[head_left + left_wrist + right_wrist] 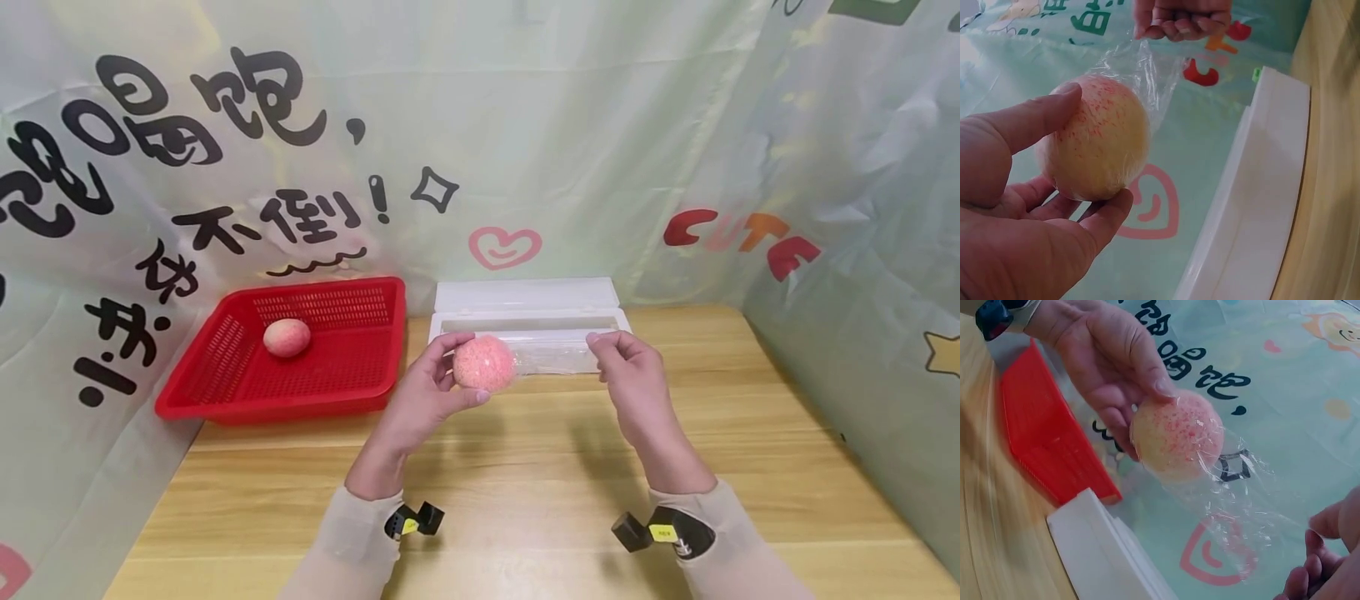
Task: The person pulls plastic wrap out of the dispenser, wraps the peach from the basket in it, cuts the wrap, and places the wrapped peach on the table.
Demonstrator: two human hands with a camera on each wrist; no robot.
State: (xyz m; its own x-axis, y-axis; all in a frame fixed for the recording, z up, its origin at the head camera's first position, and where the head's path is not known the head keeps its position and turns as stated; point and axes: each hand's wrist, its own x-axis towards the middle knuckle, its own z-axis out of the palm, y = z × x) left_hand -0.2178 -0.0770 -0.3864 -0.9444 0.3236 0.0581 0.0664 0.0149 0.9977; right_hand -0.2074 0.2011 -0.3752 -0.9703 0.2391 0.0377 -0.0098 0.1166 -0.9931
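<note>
My left hand (429,390) grips a pink-speckled peach (485,363) between thumb and fingers, raised above the table. Clear plastic wrap (1232,503) clings around the peach and stretches out to the right as a loose, crinkled tail. At the far end of that tail, my right hand (636,382) pinches the film between thumb and curled fingers. In the left wrist view, the film (1147,72) runs from the peach (1100,144) toward the right hand (1182,15). Behind both hands stands a long white box (525,297) with its lid raised.
On the left of the wooden table (510,500) sits a red plastic basket (330,406), with another peach (287,337) inside. Printed cloth (600,142) hangs behind the table and along its sides.
</note>
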